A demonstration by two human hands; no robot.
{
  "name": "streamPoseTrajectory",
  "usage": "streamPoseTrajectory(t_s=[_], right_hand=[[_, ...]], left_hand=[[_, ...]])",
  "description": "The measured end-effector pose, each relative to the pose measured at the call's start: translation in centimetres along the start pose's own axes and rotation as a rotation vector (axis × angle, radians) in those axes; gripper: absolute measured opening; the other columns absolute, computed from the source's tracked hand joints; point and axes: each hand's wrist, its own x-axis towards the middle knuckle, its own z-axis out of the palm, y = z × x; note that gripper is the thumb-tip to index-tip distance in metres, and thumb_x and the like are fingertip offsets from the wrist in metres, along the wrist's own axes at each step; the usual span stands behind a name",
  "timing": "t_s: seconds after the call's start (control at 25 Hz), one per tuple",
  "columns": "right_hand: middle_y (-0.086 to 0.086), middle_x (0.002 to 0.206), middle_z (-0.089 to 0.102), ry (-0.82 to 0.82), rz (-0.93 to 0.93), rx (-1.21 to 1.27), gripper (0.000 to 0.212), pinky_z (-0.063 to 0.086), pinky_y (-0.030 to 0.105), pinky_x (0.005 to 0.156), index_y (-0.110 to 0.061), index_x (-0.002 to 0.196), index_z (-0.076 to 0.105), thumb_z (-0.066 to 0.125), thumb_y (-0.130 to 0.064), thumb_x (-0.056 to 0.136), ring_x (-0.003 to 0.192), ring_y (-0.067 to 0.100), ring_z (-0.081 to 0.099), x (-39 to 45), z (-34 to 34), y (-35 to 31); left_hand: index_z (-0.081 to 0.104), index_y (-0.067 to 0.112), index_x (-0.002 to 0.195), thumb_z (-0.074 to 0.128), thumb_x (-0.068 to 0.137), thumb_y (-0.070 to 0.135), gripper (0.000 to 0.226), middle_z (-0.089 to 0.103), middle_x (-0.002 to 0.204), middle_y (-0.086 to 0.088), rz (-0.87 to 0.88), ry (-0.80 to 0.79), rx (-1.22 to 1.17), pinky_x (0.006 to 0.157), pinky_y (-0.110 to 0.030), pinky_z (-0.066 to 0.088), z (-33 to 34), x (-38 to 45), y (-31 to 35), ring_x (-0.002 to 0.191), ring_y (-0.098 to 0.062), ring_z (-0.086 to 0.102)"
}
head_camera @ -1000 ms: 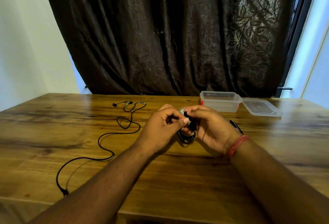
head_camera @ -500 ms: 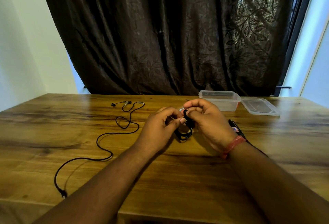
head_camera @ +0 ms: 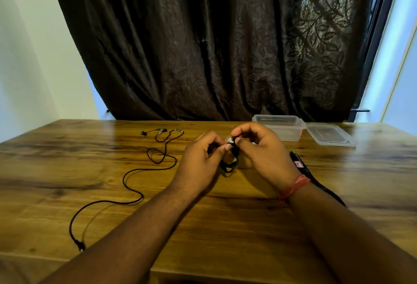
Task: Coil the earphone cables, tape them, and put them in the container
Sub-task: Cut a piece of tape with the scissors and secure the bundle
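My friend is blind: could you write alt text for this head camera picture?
Two hands, left and right, pinch a small coil of black cable above a wooden table. Another earphone cable lies uncoiled to the left; an open clear container and its lid sit at the back right.

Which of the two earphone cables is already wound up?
The coiled cable pinched between both hands; the other cable lies stretched loose across the table's left side.

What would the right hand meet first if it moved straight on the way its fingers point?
The right hand points left, so probably the coiled cable, then the left hand.
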Motion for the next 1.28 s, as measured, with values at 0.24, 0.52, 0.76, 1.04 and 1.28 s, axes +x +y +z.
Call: streamPoseTrajectory(t_s=[0.24,0.52,0.76,1.04,1.28], right_hand=[[0.017,0.087,0.067,-0.022,0.078,0.041,0.007,0.055,0.032,0.068,-0.014,0.088,0.065,0.06,-0.014,0.093,0.071,0.015,0.062,0.1,0.0,0.0],[0.014,0.078,0.066,-0.161,0.155,0.108,0.009,0.052,0.031,0.06,-0.003,0.1,0.065,0.059,-0.008,0.094,0.056,0.02,0.06,0.2,-0.6,-0.4],[0.014,0.067,0.062,-0.266,0.321,0.162,0.013,0.046,0.024,0.047,-0.002,0.091,0.063,0.051,0.0,0.095,0.047,0.015,0.058,0.4,-1.7,-0.4],[0.003,0.052,0.056,-0.311,0.432,0.338,0.022,0.036,0.02,0.039,-0.009,0.085,0.066,0.048,-0.002,0.096,0.04,0.012,0.05,0.8,-2.0,0.8],[0.013,0.079,0.062,-0.302,0.282,0.129,0.016,0.044,0.031,0.061,-0.01,0.085,0.062,0.053,0.001,0.093,0.071,0.025,0.055,0.7,-1.6,1.0]], left_hand=[[0.062,0.017,0.085,0.066,0.091,0.018,0.007,0.06,0.084,0.004,0.093,0.056,0.08,0.065,-0.029,0.049,-0.1,0.0,0.1,0.079,-0.009,0.056],[0.063,0.01,0.085,0.063,0.089,0.015,0.007,0.061,0.087,-0.001,0.251,0.005,0.145,0.069,-0.038,0.049,-0.3,-0.1,0.3,0.082,-0.014,0.058],[0.064,0.013,0.097,0.065,0.089,0.009,0.009,0.062,0.095,0.002,0.264,-0.081,0.195,0.074,-0.026,0.049,-0.2,-0.3,0.6,0.087,-0.006,0.055],[0.067,0.018,0.119,0.065,0.089,0.006,0.032,0.061,0.109,0.006,0.328,-0.17,0.259,0.085,-0.024,0.052,-0.5,-0.2,0.3,0.099,-0.007,0.059],[0.067,0.015,0.106,0.065,0.089,0.012,0.017,0.061,0.106,0.0,0.383,-0.226,0.419,0.072,-0.04,0.056,-0.7,-0.1,0.5,0.093,-0.015,0.062]])
